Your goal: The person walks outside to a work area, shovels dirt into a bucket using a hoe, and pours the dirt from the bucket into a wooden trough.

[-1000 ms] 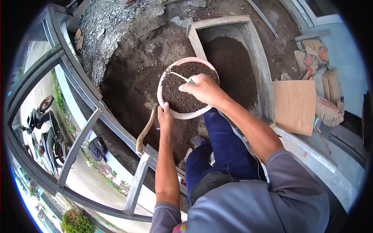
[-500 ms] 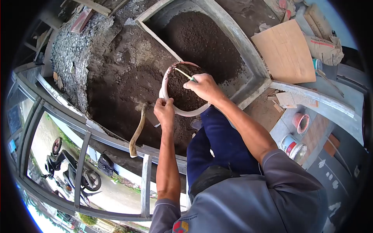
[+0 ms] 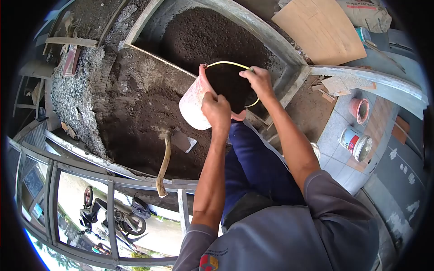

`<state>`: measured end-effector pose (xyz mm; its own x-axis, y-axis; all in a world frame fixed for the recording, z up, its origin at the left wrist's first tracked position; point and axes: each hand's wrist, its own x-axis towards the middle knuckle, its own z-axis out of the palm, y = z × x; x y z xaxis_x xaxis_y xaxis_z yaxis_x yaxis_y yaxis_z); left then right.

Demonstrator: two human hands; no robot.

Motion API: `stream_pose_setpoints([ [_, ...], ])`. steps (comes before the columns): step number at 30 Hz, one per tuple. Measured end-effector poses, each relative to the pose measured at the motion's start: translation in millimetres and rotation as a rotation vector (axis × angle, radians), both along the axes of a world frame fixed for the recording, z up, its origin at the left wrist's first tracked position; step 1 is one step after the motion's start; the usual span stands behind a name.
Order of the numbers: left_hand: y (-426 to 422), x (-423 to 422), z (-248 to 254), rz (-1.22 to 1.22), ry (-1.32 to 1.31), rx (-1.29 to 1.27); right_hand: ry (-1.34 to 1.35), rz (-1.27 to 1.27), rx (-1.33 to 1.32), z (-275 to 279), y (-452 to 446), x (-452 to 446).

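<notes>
A pale pink bucket (image 3: 193, 106) is tipped on its side, its mouth facing right toward the mixing trough (image 3: 289, 56). Dark soil or sand shows inside the bucket and lies heaped in the trough. My left hand (image 3: 217, 109) is closed on the bucket's left side near the rim. With closed fingers, my right hand (image 3: 258, 82) grips the thin yellow-green bucket handle (image 3: 228, 62), which arches out over the mouth. How much material is left in the bucket cannot be made out.
A hoe (image 3: 163, 165) with a wooden handle stands in dark soil at lower left. Past the trough lies a brown board (image 3: 320, 31). On the tiles at right are a small pink bucket (image 3: 359, 110) and a white paint bucket (image 3: 357, 143). A metal frame (image 3: 113, 180) runs along the left.
The bucket has gone from upright to tipped toward the trough. My left hand has shifted onto its side, and my right hand has pulled the handle rightward. The view has turned to the right.
</notes>
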<state>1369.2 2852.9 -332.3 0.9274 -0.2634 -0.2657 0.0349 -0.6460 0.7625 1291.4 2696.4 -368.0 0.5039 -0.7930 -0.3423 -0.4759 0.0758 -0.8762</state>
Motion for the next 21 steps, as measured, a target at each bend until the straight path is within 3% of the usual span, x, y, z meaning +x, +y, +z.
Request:
stream_pose_setpoints([
  [4,-69.7,-9.8,-37.1,-0.13,-0.063,-0.099,0.048,0.086,-0.091,-15.5,-26.0,-15.6],
  [7,-104.6,-1.4,-45.6,-0.159,0.049,-0.114,-0.045,0.121,-0.281,-36.6,-20.1,-14.5],
  [8,-109.8,2.4,-48.3,-0.171,0.076,-0.092,-0.001,-0.005,-0.019,-17.1,-12.0,-5.4],
  [10,-118.0,13.3,-52.5,-0.193,0.124,-0.052,-0.06,-0.061,0.101,-17.5,-11.0,3.6],
  [13,-119.8,25.6,-85.2,-0.062,0.533,-0.283,0.046,-0.004,0.068,-39.7,-19.4,6.8],
  [14,-116.3,32.9,-89.7,-0.144,0.672,-0.334,0.063,0.018,0.031,-40.1,-20.6,9.0],
  [17,-96.7,27.6,-77.2,-0.208,0.577,-0.484,0.053,0.01,0.126,-54.6,-34.8,15.4],
  [18,-81.7,31.7,-52.1,-0.285,0.45,-0.325,0.081,0.025,0.145,-70.8,-44.6,12.7],
  [20,-43.7,32.1,-44.8,-0.21,0.078,-0.23,0.075,0.004,0.282,-67.7,-56.3,9.9],
  [21,-27.0,33.3,-19.5,-0.125,0.035,-0.168,0.062,0.002,0.322,-104.6,-70.7,4.2],
])
